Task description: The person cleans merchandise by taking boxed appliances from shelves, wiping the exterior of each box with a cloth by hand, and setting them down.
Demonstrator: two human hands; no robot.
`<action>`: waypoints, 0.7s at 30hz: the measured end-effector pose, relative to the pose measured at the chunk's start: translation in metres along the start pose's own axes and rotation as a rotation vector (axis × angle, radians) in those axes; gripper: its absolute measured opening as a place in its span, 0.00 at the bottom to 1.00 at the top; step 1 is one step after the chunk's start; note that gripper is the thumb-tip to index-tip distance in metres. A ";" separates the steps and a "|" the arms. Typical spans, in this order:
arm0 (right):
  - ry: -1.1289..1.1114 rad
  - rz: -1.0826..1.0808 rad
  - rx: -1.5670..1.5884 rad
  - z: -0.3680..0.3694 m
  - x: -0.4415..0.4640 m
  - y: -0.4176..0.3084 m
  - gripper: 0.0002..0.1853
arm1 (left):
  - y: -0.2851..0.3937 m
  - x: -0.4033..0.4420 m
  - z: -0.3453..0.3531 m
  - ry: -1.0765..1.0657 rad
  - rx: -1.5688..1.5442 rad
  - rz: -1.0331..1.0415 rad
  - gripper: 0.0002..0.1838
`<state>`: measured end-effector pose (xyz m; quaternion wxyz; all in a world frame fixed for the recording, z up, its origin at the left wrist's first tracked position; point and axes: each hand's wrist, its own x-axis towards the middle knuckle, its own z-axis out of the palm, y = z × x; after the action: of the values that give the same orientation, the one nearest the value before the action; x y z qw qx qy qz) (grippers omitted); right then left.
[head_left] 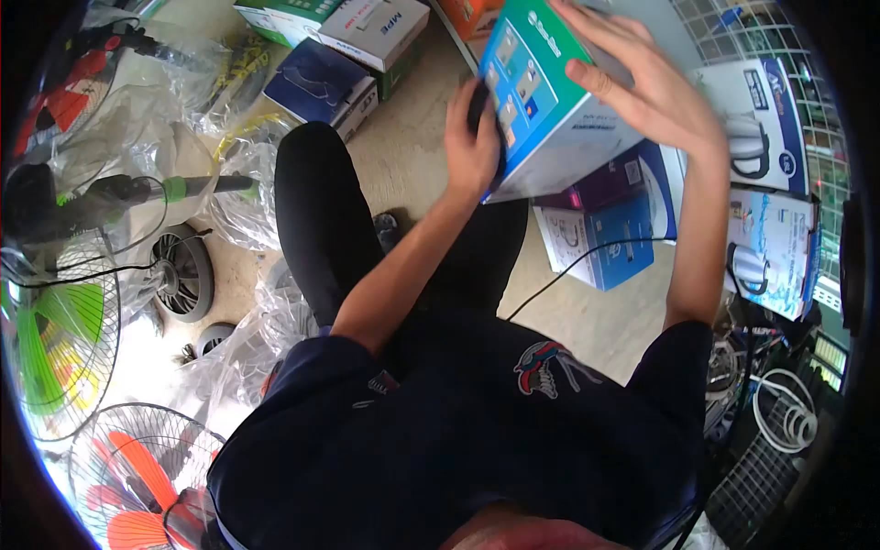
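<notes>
A blue, green and white cardboard box (539, 92) with small product pictures on one face stands tilted in front of my body. My right hand (642, 87) holds its right side and upper edge, thumb over the green strip and fingers stretched along the top. At its left edge, my left hand (470, 147) is closed round a dark object (478, 104) pressed against the pictured face. My fingers partly cover that object, so its kind is hard to make out. The far end of the box runs out of view.
Stacked boxes (371, 32) stand ahead to the left. Fans with green blades (69, 321) and orange blades (142, 467), wrapped in clear plastic (247, 202), fill the left. Kettle boxes (765, 128) line a wire rack on the right. A blue box (621, 246) and a black cable (573, 264) lie nearby.
</notes>
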<state>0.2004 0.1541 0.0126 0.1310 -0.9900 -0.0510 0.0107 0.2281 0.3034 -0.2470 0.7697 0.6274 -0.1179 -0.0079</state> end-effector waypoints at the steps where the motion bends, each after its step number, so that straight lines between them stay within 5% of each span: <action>1: 0.146 -0.083 -0.162 0.010 -0.002 0.012 0.34 | -0.017 -0.022 -0.006 -0.003 -0.032 -0.214 0.20; 5: 0.080 0.016 0.025 0.007 -0.002 0.009 0.36 | 0.054 -0.045 -0.002 -0.056 -0.265 -0.305 0.22; 7: 0.054 0.034 0.037 0.004 -0.005 0.006 0.35 | 0.105 -0.010 0.014 -0.114 -0.083 0.216 0.22; 9: 0.075 0.024 0.042 0.002 -0.009 0.008 0.33 | 0.122 0.039 0.038 -0.038 -0.169 0.369 0.22; 13: 0.086 0.115 0.100 -0.002 -0.017 -0.004 0.34 | 0.038 0.070 0.040 0.014 -0.043 0.165 0.21; 17: 0.091 0.075 0.007 0.005 -0.009 -0.002 0.34 | -0.049 -0.022 -0.007 0.000 0.048 -0.151 0.23; 21: 0.126 0.173 -0.037 0.013 0.008 -0.013 0.32 | 0.047 -0.065 -0.031 -0.211 0.154 0.001 0.28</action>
<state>0.2069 0.1703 0.0034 0.1141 -0.9917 0.0426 -0.0413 0.1650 0.3533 -0.2186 0.7026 0.6803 -0.1988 -0.0641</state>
